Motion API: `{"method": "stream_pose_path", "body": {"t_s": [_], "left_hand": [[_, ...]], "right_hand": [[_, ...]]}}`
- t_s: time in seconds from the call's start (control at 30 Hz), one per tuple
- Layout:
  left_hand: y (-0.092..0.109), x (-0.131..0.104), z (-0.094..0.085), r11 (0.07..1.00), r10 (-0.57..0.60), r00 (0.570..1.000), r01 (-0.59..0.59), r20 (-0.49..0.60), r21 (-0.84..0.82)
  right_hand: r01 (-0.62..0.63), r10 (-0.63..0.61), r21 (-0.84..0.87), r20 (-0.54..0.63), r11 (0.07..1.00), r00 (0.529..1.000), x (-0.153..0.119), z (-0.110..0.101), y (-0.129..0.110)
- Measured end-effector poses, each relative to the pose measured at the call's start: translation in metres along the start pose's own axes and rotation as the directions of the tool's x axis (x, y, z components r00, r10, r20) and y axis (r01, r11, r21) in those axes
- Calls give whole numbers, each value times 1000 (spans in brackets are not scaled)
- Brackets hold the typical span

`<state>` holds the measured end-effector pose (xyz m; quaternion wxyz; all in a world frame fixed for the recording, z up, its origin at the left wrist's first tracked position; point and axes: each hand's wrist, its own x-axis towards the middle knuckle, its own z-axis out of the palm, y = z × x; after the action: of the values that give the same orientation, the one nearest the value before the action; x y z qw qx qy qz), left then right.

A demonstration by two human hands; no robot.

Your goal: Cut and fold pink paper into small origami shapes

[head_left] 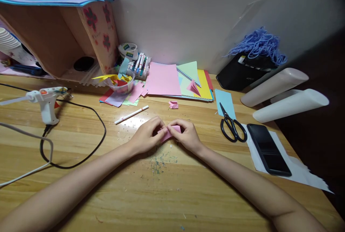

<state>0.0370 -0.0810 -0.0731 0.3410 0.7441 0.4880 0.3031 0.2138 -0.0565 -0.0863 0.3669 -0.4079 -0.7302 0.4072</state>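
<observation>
Between both hands, just above the wooden table [172, 196], is a small piece of pink paper [167, 135]. My left hand [147, 135] is closed, pinching its left part between thumb and fingers. On the other side, my right hand [185, 135] pinches the same paper, and the two thumbs meet near its middle. The fingers partly cover the paper, so its folds cannot be made out fully. Just beyond the hands lies a small folded pink paper piece [174, 105]. A white marker [131, 114] rests on the table to the left of it.
Black-handled scissors [232, 126] and a phone [268, 149] lie at right, near white tubes [291, 105]. A glue gun [48, 104] with looping cables stands left. Coloured paper sheets [164, 79], a plastic bowl of scraps [125, 87] and a cardboard box [98, 37] are at the back.
</observation>
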Motion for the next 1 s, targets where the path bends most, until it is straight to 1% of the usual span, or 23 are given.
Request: {"method": "stream_pose_path", "body": {"t_s": [0.13, 0.23, 0.4, 0.6, 0.77, 0.87, 1.0], "left_hand": [[2, -3, 2, 993, 56, 998, -57, 6, 104], [2, -3, 2, 988, 95, 995, -93, -11, 121], [1, -3, 0, 992, 98, 994, -93, -50, 87], [1, -2, -3, 997, 78, 991, -77, -108, 19], [0, -2, -3, 997, 69, 988, -71, -138, -17], [-1, -2, -4, 998, 48, 986, -55, -157, -39], [-3, -2, -4, 994, -5, 978, -18, -209, -105]], "right_hand": [[16, -15, -40, 10, 999, 1000, -1, 0, -3], [16, -16, -65, 0, 998, 1000, -2, 1, -3], [-24, 23, -64, -15, 998, 1000, -4, 2, -2], [-52, 52, 3, -35, 999, 998, -3, 1, 0], [-72, 72, 7, -64, 997, 995, -2, 1, 2], [-117, 121, 61, -74, 991, 990, 1, 0, 5], [-199, 227, 242, -93, 950, 969, 7, -4, 10]]}}
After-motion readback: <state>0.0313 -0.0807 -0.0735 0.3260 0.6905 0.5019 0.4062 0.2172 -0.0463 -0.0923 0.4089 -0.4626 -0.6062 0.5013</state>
